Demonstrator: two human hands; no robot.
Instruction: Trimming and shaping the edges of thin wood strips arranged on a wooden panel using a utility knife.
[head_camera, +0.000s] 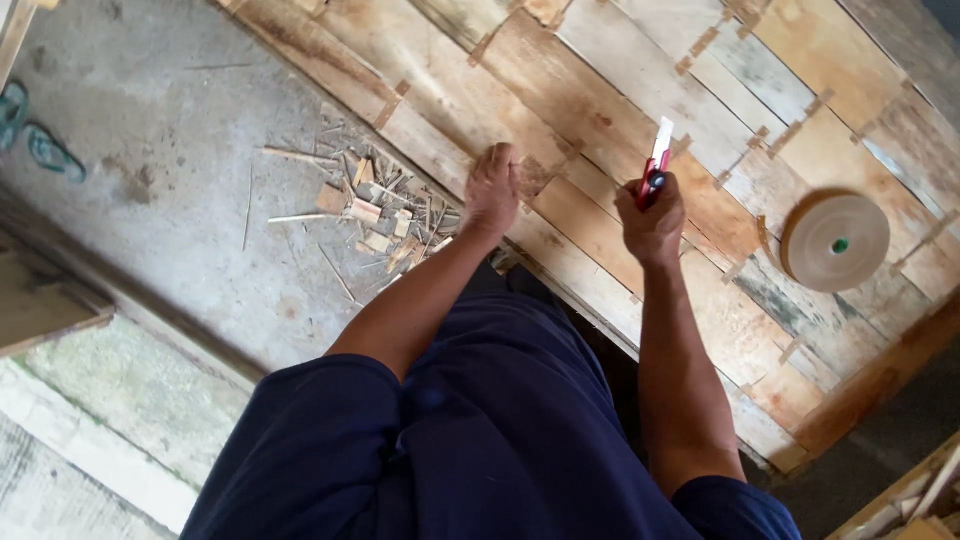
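The right hand (652, 215) is closed around a red knife (655, 170), its blade out, over the wooden sheet (600, 110). The left hand (492, 190) presses flat on that sheet. A round brown tape roll (836, 242) lies on the sheet, right of the knife.

No packages, labels, signs or screens appear in this head view.
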